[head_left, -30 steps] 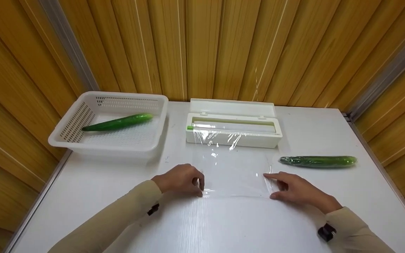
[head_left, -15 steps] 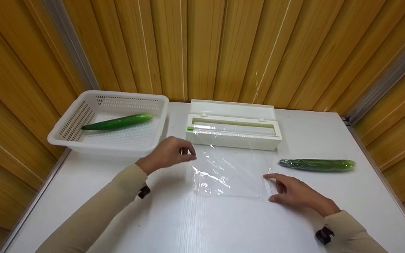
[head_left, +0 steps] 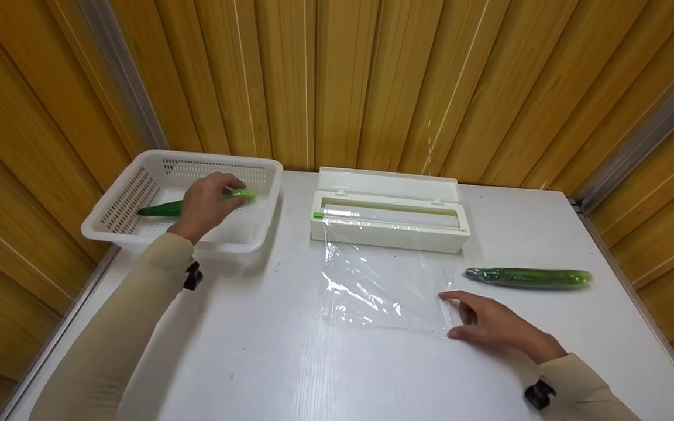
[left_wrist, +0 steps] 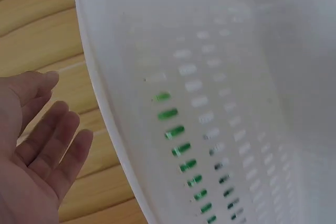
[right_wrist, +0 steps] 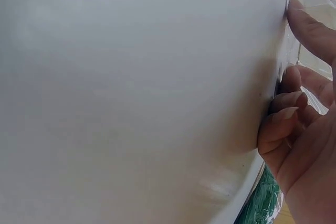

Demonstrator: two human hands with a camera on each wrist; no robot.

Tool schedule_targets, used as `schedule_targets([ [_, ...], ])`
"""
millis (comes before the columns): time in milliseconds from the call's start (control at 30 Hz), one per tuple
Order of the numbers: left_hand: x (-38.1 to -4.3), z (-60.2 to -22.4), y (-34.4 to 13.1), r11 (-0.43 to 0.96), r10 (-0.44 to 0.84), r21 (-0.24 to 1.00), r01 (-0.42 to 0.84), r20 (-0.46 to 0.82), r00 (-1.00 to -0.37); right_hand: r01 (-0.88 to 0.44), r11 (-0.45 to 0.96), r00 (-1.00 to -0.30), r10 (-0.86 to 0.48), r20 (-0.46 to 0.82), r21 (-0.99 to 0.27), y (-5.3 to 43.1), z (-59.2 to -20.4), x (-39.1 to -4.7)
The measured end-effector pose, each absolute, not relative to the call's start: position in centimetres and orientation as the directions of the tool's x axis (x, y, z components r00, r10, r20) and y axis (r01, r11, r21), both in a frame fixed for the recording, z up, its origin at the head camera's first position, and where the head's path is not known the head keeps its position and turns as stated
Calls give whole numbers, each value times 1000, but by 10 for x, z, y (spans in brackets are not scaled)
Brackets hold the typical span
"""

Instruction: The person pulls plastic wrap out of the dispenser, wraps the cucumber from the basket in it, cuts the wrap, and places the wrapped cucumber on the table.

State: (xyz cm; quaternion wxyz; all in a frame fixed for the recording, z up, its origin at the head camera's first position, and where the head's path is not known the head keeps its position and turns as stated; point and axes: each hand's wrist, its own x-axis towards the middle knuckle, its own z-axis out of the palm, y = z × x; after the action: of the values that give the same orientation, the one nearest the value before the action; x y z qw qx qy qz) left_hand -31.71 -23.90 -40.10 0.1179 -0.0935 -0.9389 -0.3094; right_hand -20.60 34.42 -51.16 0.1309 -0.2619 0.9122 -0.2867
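My left hand (head_left: pixel 205 202) reaches into the white slotted basket (head_left: pixel 179 241), over an unwrapped green cucumber (head_left: pixel 160 209) lying in it, hiding its middle. In the left wrist view its fingers (left_wrist: pixel 71 161) are loosely bent and apart, and green shows through the basket's slots. A sheet of clear plastic wrap (head_left: pixel 366 286) runs forward over the table from the white dispenser box (head_left: pixel 389 237). With thumb and index finger spread, my right hand (head_left: pixel 492 321) presses the sheet's right edge; in the right wrist view its other fingers (right_wrist: pixel 281 124) are bent against the table.
Behind the right hand lies a second cucumber (head_left: pixel 527 278), wrapped in film. The dispenser's lid (head_left: pixel 387 180) stands raised at the back, with the film roll (head_left: pixel 389 216) showing below it. Wooden panel walls (head_left: pixel 343 88) border the white table (head_left: pixel 255 351).
The left hand let go of the sheet's left corner and moved left and back, over the cucumber in the basket. The sheet's left side now lies wrinkled. My right hand has stayed put.
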Motion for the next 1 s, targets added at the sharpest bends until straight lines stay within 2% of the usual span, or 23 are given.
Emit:
schedule_targets([
  [333, -327, -410, -290, 860, -24, 507, 55, 148, -989, -393, 704, -833, -545, -96, -591, 344, -513, -205],
  [633, -331, -417, -317, 885, -46, 466, 2, 92, -995, -414, 687, -825, -560, -72, -597, 346, -515, -206],
  [1000, -335, -434, -328, 881, -34, 470, -57, -56, -998, -413, 695, -826, -558, -79, -589, 347, -516, -206],
])
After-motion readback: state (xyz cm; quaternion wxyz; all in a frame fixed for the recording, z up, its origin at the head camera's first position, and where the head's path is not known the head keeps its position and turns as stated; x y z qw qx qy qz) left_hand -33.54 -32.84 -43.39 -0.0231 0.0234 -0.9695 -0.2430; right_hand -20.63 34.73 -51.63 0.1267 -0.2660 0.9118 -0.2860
